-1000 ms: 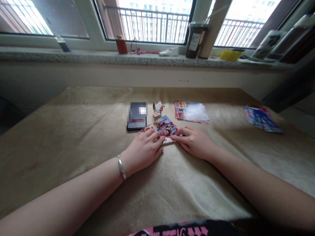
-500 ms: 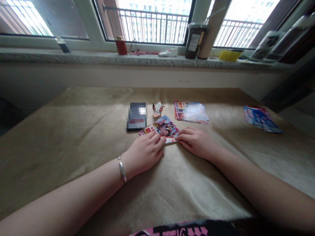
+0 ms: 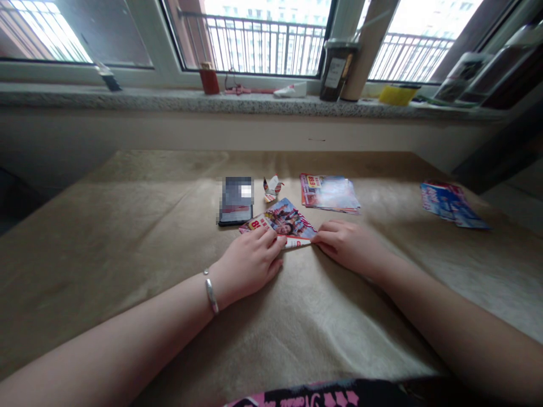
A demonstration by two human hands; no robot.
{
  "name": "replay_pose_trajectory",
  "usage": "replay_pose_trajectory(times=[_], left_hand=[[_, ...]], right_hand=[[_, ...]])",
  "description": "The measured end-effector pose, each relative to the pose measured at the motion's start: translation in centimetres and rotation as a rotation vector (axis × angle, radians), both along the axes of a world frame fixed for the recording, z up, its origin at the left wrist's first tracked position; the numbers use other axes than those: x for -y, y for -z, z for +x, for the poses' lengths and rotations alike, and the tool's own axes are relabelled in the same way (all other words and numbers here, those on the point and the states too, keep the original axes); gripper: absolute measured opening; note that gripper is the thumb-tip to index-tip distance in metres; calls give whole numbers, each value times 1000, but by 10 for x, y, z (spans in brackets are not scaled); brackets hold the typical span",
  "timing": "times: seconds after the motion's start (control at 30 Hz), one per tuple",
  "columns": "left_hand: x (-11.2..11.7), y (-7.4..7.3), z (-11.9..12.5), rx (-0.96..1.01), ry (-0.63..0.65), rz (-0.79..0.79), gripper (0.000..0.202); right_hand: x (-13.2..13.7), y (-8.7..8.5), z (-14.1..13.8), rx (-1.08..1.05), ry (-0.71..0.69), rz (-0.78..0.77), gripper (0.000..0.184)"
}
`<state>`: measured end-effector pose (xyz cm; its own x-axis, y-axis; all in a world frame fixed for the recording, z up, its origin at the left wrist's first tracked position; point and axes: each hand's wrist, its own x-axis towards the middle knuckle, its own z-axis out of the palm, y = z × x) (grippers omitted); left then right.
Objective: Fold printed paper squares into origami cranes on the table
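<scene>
A folded colour-printed paper flyer (image 3: 285,217) lies on the cloth in front of me, with a white strip along its near edge. My left hand (image 3: 250,257), wearing a silver bracelet (image 3: 211,295), is closed with its fingers together, holding down the flyer's near left part. At the flyer's right corner, the fingers of my right hand (image 3: 345,243) pinch the paper edge. Just beyond the flyer stands a small folded paper figure (image 3: 272,189). A dark phone-like device (image 3: 236,200), partly blurred out, lies to the left of that figure.
A stack of printed flyers (image 3: 331,193) lies at the back right of centre. More blue flyers (image 3: 453,204) are spread near the table's right edge. A tan cloth (image 3: 127,237) covers the table. Jars and small items line the windowsill (image 3: 169,102).
My right hand has slid a little to the right along the flyer's near edge, and more of its right corner shows. My left hand has stayed in place.
</scene>
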<state>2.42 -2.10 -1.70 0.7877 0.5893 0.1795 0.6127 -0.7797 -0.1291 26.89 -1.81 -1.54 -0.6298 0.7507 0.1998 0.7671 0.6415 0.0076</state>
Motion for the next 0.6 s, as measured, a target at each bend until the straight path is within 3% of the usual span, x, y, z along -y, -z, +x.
replay_pose_trajectory(times=[0.6], left_hand=[[1, 1, -1, 3, 13, 4, 41]], right_hand=[[2, -1, -3, 37, 26, 15, 18]])
